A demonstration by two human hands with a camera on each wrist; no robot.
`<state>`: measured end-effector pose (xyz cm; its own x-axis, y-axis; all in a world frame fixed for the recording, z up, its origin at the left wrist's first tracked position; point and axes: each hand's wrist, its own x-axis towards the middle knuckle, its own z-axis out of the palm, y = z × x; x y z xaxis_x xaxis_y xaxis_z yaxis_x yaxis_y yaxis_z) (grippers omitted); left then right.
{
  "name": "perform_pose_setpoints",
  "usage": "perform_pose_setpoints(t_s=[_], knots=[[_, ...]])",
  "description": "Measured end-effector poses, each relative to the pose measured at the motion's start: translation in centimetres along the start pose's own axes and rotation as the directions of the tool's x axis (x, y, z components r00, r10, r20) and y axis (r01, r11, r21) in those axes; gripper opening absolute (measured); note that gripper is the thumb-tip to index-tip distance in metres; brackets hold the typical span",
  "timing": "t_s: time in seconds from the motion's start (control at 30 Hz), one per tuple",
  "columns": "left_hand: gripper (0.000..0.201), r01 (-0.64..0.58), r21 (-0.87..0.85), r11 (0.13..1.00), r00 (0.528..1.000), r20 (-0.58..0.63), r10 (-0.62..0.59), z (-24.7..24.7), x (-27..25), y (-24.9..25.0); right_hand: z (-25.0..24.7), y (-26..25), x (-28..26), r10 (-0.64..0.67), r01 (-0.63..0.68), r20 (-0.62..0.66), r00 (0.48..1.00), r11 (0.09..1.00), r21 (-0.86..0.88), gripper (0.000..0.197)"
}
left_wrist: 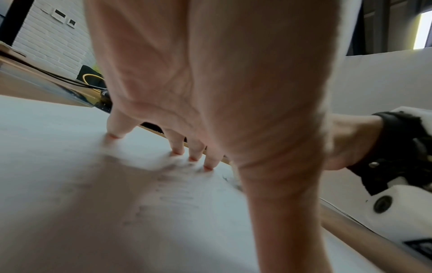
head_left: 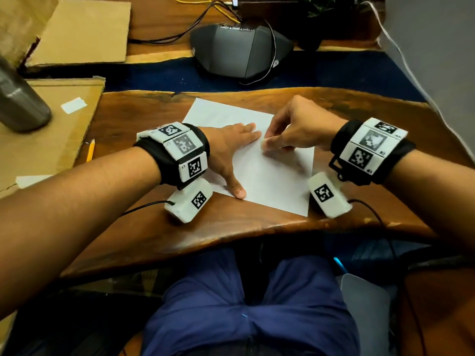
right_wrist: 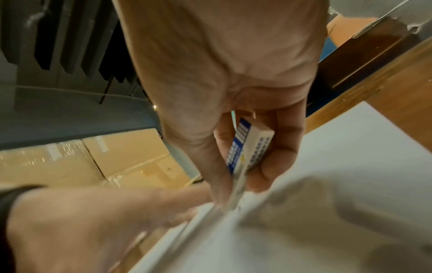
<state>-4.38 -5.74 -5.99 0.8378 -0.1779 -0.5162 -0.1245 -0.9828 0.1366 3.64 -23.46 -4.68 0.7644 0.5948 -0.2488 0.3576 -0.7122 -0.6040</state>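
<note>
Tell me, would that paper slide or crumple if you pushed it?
Probably both. The paper is one thin loose sheet lying flat on the smooth wooden table, so it would likely slide easily. The left hand presses flat on it while the right hand holds the eraser against it, which suggests it would shift or wrinkle otherwise. Lifted, it should flop.

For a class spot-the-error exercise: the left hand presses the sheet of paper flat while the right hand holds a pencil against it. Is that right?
Not quite. The right hand pinches an eraser, not a pencil, as the right wrist view shows. The left hand does press the sheet of paper flat.
</note>
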Motion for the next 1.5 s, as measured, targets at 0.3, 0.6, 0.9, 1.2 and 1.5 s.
perform_pose_setpoints(t_s=[0.3,0.6,0.9,1.2,1.5], knots=[[0.134,-0.107,0.083,0.991,0.993,0.067,0.102,0.4,-0.9,-0.6,-2.3,2.8,-0.2,0.138,-0.132,0.105,0.985,0.99,-0.056,0.017],[0.11,-0.547,0.134,0.827,0.837,0.129,0.532,4.3,-3.0,2.0,-2.8,2.8,0.6,0.134,-0.121,0.149,0.98,0.988,-0.096,0.016],[0.107,-0.077,-0.047,0.996,0.997,0.025,0.078,0.2,-0.4,-1.2,-2.4,2.2,0.2,0.144,-0.13,0.075,0.987,0.977,-0.168,0.016],[0.14,-0.061,0.042,0.997,0.997,0.047,0.06,0.5,0.5,-1.1,1.3,-0.8,-1.1,-0.132,0.151,0.099,0.986,0.963,-0.222,0.012],[0.142,-0.044,0.023,0.999,0.998,0.052,0.043,0.4,0.5,-1.1,3.3,-1.8,-2.9,-0.196,0.247,0.241,0.95,0.947,-0.203,0.01]])
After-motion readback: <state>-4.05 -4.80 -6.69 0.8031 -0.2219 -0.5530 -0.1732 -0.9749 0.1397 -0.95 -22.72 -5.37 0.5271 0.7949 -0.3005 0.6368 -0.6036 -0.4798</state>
